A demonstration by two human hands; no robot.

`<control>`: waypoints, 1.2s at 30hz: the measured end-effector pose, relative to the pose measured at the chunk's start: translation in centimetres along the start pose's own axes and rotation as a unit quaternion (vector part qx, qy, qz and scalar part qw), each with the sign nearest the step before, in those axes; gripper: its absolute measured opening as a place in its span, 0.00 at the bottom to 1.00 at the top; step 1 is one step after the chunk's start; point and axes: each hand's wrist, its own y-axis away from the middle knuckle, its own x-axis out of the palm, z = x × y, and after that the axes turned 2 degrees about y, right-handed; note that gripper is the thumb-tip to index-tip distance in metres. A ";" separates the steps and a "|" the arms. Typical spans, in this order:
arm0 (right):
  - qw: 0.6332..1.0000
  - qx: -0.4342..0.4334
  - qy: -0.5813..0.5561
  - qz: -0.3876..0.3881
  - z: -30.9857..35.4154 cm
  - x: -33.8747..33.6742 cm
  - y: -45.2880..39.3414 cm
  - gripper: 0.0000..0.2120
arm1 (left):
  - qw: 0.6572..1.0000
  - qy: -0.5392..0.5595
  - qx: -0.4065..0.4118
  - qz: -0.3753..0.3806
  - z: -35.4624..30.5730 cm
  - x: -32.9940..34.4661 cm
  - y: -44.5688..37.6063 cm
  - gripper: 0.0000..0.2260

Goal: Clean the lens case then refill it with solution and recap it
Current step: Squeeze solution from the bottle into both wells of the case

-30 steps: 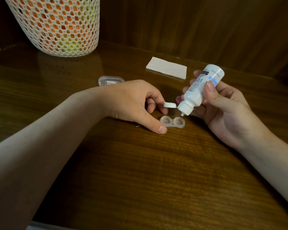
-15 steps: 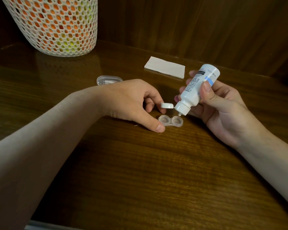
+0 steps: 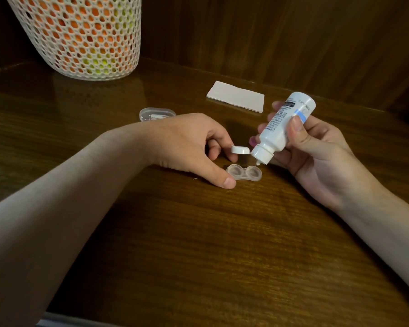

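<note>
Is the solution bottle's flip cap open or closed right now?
Open: the flip cap hangs aside from the solution bottle, baring its nozzle.

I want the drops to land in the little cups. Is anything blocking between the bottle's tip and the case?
Nothing visible. The bottle, tilted in the right hand, has its open tip just above the lens case. Its flip cap hangs aside; the left hand steadies the case's edge.

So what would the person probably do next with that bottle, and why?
Probably squeeze the solution bottle: the right hand holds it tilted, flip cap open, nozzle just above the right well of the open lens case, which the left hand steadies.
</note>
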 end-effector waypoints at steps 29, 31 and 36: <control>1.000 0.001 0.000 0.001 -0.1 -0.2 -0.1 0.24 | 1.000 0.000 0.001 0.000 0.0 0.0 -0.1 0.16; 1.000 0.002 0.001 0.002 0.0 -0.2 -0.1 0.25 | 1.000 0.003 0.002 -0.001 0.0 0.0 -0.1 0.16; 1.000 -0.003 0.003 -0.002 -0.1 -0.3 -0.1 0.20 | 1.000 0.006 0.001 0.001 0.0 0.0 0.0 0.16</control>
